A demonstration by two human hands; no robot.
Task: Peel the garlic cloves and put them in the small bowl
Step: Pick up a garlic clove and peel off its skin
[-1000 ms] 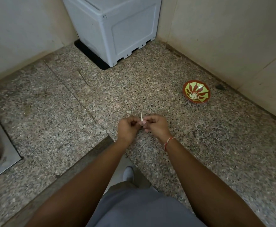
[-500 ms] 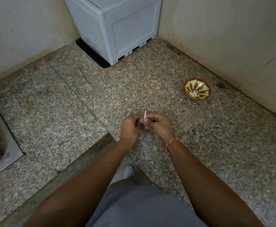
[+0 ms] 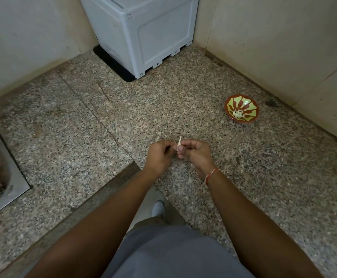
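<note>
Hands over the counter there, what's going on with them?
A person is peeling a garlic clove, pinched between the left hand and right hand above the speckled stone counter. A strip of skin sticks up from it. The small red and green bowl sits farther off to the right near the wall, with a few pale pieces already inside.

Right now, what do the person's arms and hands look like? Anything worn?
Both forearms are bare, no sleeves in view. No gloves on the left hand or the right hand. The right wrist carries a thin red and white thread band. No rings or watch can be made out. The left wrist is bare.
</note>
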